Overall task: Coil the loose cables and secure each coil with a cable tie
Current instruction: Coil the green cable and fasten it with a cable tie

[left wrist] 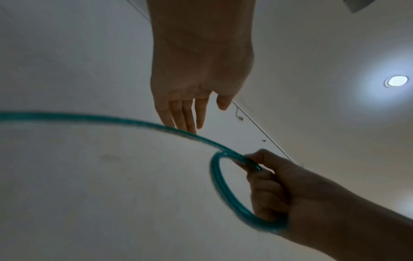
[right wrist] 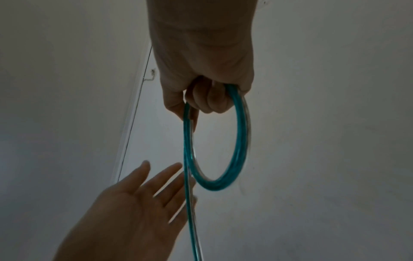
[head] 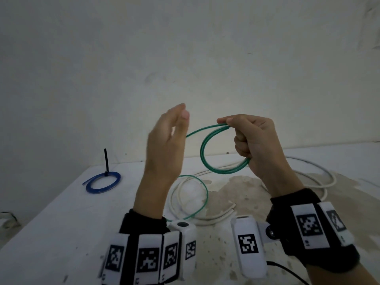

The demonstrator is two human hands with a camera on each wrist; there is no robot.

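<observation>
My right hand is raised above the table and grips a small coil of green cable, thumb on top and fingers curled through the loops. In the right wrist view the green coil hangs from the curled fingers. The cable's loose tail runs left past my left hand and drops in a loop to the table. My left hand is open with straight fingers and holds nothing; its fingertips lie right by the green tail.
A blue coil bound with a black cable tie lies at the table's far left. Loose white cables sprawl over the stained white table beneath and right of my hands. A wall stands close behind.
</observation>
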